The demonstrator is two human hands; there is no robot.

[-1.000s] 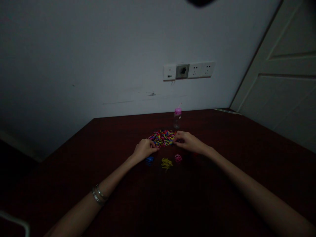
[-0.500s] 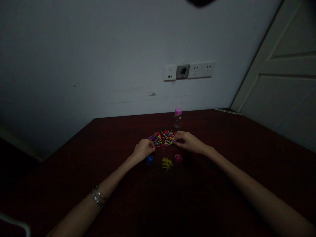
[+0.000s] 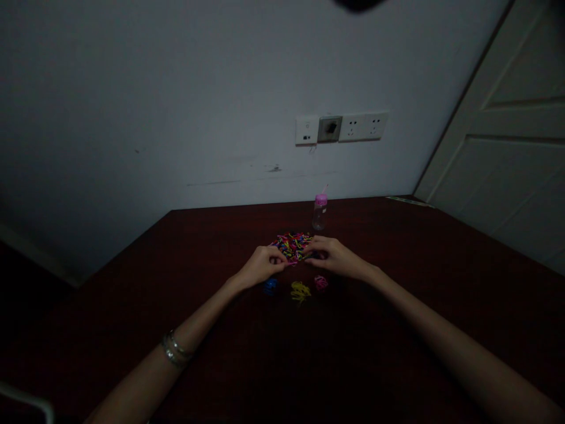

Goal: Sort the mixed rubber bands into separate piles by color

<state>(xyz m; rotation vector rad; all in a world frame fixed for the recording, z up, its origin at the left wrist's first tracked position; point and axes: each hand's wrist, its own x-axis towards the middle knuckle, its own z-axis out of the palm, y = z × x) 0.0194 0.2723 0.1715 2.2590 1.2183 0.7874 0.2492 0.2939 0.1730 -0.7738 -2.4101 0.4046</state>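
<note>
A mixed pile of small coloured rubber bands (image 3: pixel 293 242) lies on the dark table, between my two hands. My left hand (image 3: pixel 263 263), at the pile's near left edge, pinches a pink rubber band (image 3: pixel 291 264) between thumb and fingertips. Across from it, my right hand (image 3: pixel 333 255) reaches over the pile's right side with thumb and fingers apart, and nothing shows between them. Closer to me are three small sorted heaps: blue bands (image 3: pixel 270 286) below my left hand, yellow bands (image 3: pixel 301 291) in the middle, pink bands (image 3: pixel 321 283) below my right hand.
Behind the pile stands a clear bottle (image 3: pixel 318 217) with a pink lid and a straw-like stick. The table (image 3: pixel 220 229) meets a pale wall carrying a row of sockets (image 3: pixel 339 128). A panelled door (image 3: pixel 507 147) is on the right. A white cable-like strip (image 3: pixel 26 397) shows at lower left.
My left hand drew back slightly, then moved right toward the other hand with the pink band. My right hand's fingers shifted left over the pile and spread apart.
</note>
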